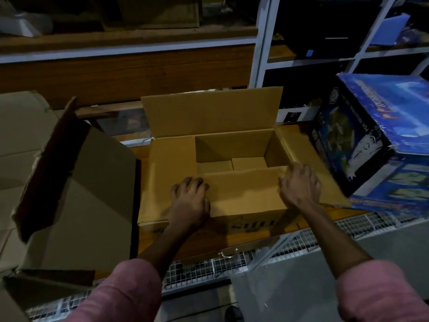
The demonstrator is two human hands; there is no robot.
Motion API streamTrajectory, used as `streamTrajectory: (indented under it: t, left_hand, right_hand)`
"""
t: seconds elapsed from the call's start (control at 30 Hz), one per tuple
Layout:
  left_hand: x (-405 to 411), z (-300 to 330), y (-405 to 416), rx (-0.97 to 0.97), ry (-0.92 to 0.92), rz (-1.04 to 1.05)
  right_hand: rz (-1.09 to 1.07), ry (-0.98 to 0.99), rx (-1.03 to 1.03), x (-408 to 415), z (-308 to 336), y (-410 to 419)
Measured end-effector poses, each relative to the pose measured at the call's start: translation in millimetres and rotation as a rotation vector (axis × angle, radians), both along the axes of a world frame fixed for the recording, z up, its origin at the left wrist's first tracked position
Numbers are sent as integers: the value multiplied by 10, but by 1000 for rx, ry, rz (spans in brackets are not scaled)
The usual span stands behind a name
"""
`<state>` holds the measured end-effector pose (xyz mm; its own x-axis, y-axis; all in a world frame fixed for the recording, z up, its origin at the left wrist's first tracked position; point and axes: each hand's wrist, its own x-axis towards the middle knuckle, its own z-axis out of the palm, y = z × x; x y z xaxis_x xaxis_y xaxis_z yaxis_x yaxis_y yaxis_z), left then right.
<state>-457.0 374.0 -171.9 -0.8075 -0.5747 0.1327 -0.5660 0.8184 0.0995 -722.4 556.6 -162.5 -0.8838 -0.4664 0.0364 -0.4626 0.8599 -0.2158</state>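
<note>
Dim shelves (262, 43) fill the background beyond my hands. To the left of my left hand, a big torn box (88, 187) lies tipped open. Between and ahead of both hands sits the carton (232, 145), open on a wooden bench (255, 238), with its floor panels showing. Its far flap (211, 110) stands upright, and its left flap is folded partly inward. Just right of my right hand, a blue printed box (376, 140) sits tilted against the carton's spread right flap. The near flap (246, 194) spans the space between my hands, folded inward over the opening. My left hand (190, 196) grips its left end, fingers curled and thumb on top. My right hand (300, 184) grips its right end, fingers curled over the edge.
</note>
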Motion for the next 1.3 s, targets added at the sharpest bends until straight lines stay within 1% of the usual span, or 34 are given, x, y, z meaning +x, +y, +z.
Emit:
streamTrajectory:
  t: [0.1,0.23,0.5,0.6,0.77,0.9,1.03,1.13,1.3]
  left_hand:
    - [-12,-5,9,-16,-1,9]
    - [-35,-2,23,-65,-58,33]
    - [-56,-34,52,-55,-76,62]
    - [-110,-36,109,-63,-61,56]
    - [-259,-40,255,-35,-5,31]
    - [-273,-34,270,-28,-10,44]
    - [-279,-33,270,-45,-50,42]
    - [-281,-28,271,-36,-48,43]
    - [-309,10,291,18,-56,65]
  right_hand:
    - [-22,-24,-4,-67,50,-38]
    - [-52,-34,32,-183,76,23]
    - [23,-68,33,-196,44,74]
    - [24,-47,47,-229,91,114]
    - [36,45,39,-383,89,308]
    - [52,153,114,-412,68,381]
    - [30,121,94,-371,46,398]
    - [27,102,70,-363,60,396]
    - [72,118,111,-349,108,404]
